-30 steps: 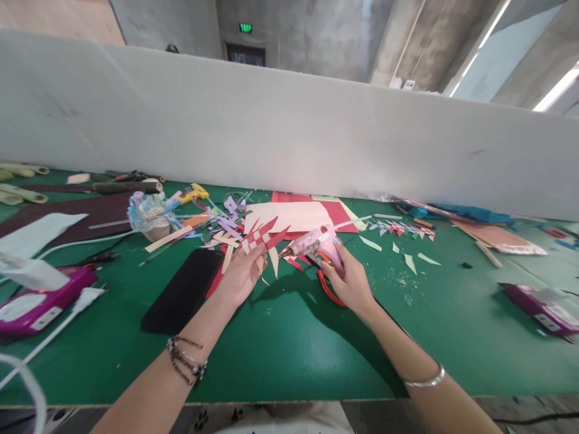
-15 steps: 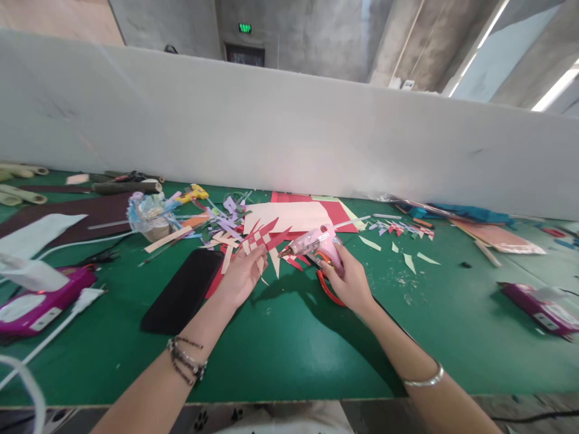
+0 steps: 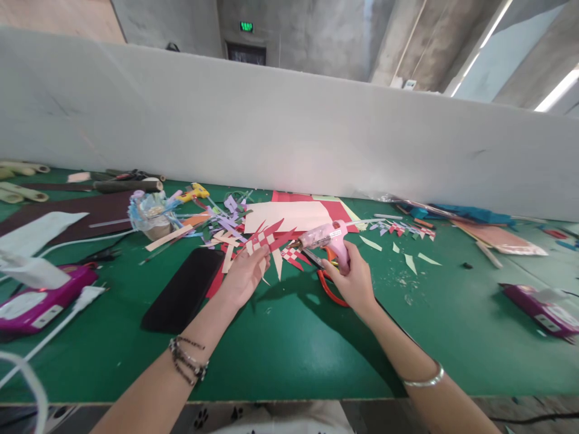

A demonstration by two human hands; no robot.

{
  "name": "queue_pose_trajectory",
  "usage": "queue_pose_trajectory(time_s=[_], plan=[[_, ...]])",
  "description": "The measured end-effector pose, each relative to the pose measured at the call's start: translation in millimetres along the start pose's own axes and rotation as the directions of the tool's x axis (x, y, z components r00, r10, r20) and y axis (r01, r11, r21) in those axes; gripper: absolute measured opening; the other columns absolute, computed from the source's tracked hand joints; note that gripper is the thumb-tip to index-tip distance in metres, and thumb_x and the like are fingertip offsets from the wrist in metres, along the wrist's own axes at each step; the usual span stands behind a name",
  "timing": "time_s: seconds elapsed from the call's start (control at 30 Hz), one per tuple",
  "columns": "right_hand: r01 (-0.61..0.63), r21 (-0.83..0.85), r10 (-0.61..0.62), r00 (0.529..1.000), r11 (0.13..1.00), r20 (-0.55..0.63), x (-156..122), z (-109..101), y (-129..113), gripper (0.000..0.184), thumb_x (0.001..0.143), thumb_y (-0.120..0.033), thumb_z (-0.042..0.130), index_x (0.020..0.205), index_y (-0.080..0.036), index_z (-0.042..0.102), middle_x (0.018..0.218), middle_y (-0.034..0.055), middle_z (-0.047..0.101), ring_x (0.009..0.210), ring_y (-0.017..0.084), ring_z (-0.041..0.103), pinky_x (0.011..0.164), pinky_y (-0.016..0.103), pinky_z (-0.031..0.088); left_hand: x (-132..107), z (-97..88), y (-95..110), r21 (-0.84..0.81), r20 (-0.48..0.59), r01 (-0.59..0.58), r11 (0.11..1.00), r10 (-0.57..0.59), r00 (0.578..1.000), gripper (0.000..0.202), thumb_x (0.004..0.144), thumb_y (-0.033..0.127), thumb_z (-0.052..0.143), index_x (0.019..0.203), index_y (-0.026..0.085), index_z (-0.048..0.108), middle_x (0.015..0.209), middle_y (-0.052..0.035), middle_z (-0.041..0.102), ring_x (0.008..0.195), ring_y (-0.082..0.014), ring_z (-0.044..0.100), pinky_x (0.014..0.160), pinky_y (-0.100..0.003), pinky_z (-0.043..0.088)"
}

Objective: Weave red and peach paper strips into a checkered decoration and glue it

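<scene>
Between the fingers of my left hand [image 3: 244, 274] is a woven paper piece [image 3: 261, 240], a red and cream checkered weave with pointed red ends. My right hand [image 3: 353, 278] is wrapped around the handle of a pink glue gun [image 3: 325, 236]. Its nozzle points left toward the woven piece, a short way apart from it. A clear glue stick sticks out of the gun's back end. Below the gun lie scissors with orange-red handles [image 3: 332, 289], partly hidden by the gun and my hand. Another red and cream checkered piece [image 3: 292, 256] lies behind the nozzle.
A black phone [image 3: 184, 290] lies left of my left hand. Cream paper [image 3: 284, 216] and red paper [image 3: 344, 214] lie behind, with purple strips [image 3: 230, 226] beside them. Purple power strips [image 3: 54, 298] [image 3: 540, 308] sit at both sides. A white partition [image 3: 289, 126] stands behind the green table [image 3: 280, 355].
The glue gun has shifted slightly right and tilted more upright in my right hand, its nozzle drawing a little away from the woven piece. My left hand has barely moved.
</scene>
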State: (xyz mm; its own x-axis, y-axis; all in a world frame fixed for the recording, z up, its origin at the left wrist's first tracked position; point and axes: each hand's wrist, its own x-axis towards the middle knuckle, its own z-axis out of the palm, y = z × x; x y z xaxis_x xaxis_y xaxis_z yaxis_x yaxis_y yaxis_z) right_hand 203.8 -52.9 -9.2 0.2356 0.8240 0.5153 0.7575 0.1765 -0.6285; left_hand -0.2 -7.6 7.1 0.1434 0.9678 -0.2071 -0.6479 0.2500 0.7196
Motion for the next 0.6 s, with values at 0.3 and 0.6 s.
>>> queue_pose_trajectory(time_s=[0.3,0.6], plan=[[-0.083,0.061,0.088,0.993,0.995,-0.083,-2,4,4,0.05,0.06,-0.052,0.066,0.091,-0.019,0.044,0.056,-0.0062,0.049,0.043,0.012,0.046,0.045,0.026,0.04,-10,10.4,1,-0.035,-0.067,0.019,0.999,-0.022,0.998,0.013,0.065,0.007,0.07,0.066,0.016,0.06,0.061,0.0029,0.063,0.051,-0.0054,0.057,0.052,-0.014,0.046],[-0.03,-0.013,0.028,0.991,0.999,-0.135,-6,3,3,0.039,0.062,-0.048,0.063,0.083,-0.021,0.046,0.048,-0.0062,0.049,0.039,0.014,0.05,0.04,0.024,0.038,-3,2.5,-9,0.02,-0.127,0.008,1.0,-0.005,0.992,0.006,0.07,0.014,0.064,0.066,0.014,0.059,0.059,0.0032,0.057,0.057,-0.0052,0.054,0.056,-0.015,0.043]])
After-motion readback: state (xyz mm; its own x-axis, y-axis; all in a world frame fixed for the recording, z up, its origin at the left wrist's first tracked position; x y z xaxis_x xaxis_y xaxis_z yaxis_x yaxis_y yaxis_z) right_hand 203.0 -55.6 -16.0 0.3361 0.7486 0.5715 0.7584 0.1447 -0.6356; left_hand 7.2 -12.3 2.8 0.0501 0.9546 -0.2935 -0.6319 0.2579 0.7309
